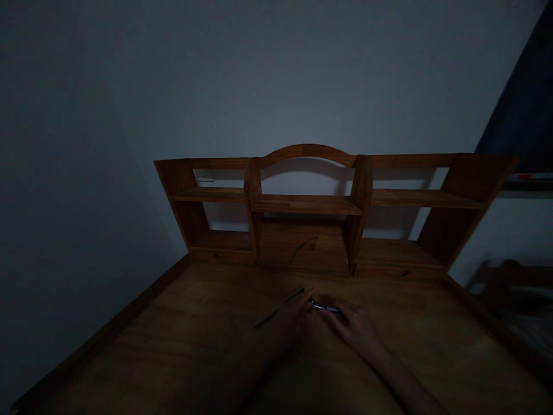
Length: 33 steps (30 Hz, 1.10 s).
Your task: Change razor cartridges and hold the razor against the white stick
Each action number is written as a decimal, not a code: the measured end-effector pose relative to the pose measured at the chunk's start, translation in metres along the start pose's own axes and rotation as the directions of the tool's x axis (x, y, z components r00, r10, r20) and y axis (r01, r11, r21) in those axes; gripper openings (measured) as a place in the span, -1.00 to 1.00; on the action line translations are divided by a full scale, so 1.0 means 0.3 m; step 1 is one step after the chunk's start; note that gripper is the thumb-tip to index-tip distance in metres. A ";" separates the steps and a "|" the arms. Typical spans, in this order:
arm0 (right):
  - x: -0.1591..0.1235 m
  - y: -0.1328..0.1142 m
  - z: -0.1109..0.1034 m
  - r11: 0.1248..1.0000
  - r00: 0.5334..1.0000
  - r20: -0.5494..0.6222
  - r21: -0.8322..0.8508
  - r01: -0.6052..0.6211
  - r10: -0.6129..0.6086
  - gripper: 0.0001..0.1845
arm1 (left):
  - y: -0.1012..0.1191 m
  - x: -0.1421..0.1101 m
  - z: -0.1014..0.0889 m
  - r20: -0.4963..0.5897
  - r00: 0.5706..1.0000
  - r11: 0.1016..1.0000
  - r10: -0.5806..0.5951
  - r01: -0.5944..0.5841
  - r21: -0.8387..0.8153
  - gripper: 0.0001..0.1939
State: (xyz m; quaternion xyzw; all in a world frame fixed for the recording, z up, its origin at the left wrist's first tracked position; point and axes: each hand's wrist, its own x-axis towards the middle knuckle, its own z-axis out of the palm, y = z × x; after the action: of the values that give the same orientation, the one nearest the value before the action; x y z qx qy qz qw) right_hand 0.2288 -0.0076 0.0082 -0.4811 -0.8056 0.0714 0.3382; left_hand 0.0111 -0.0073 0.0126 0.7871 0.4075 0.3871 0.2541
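The scene is dim. Both my hands rest on a wooden desk [173, 351], meeting near its middle. My left hand [289, 320] and my right hand [354, 325] are pinched together on a small shiny metal object [323, 308] held between their fingertips. I cannot make out what it is. A thin dark stick-like thing [276, 310] lies on the desk by the left hand, slanting toward the back.
A wooden shelf unit [306, 204] with open compartments stands at the back of the desk against a pale wall. A raised wooden rim [99, 340] runs along the desk's left side. Dark furniture [514, 288] shows at the right.
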 end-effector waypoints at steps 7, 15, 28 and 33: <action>0.001 -0.010 -0.002 0.999 1.000 0.005 0.032 -0.007 0.007 -0.70 | -0.043 0.014 0.028 -0.088 0.972 0.955 -0.217 0.192 -0.228 -0.59; 0.002 -0.013 0.003 0.999 1.000 0.019 0.042 -0.013 0.012 -0.69 | -0.031 0.012 0.018 -0.092 0.980 0.963 -0.179 0.155 -0.219 -0.62; -0.001 -0.009 0.017 0.998 1.000 -0.010 0.070 0.002 -0.001 -0.67 | -0.087 -0.021 0.032 -0.062 0.997 0.994 -0.036 0.029 -0.109 -0.60; 0.003 -0.023 0.011 0.996 1.000 -0.010 0.083 -0.011 0.012 -0.67 | -0.110 -0.037 0.038 -0.048 0.998 0.993 -0.029 0.023 -0.112 -0.57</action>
State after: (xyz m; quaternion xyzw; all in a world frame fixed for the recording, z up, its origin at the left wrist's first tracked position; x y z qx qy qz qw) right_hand 0.2215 -0.0097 0.0090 -0.4718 -0.7973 0.1044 0.3618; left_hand 0.0018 0.0002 -0.0222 0.7565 0.4017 0.4252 0.2925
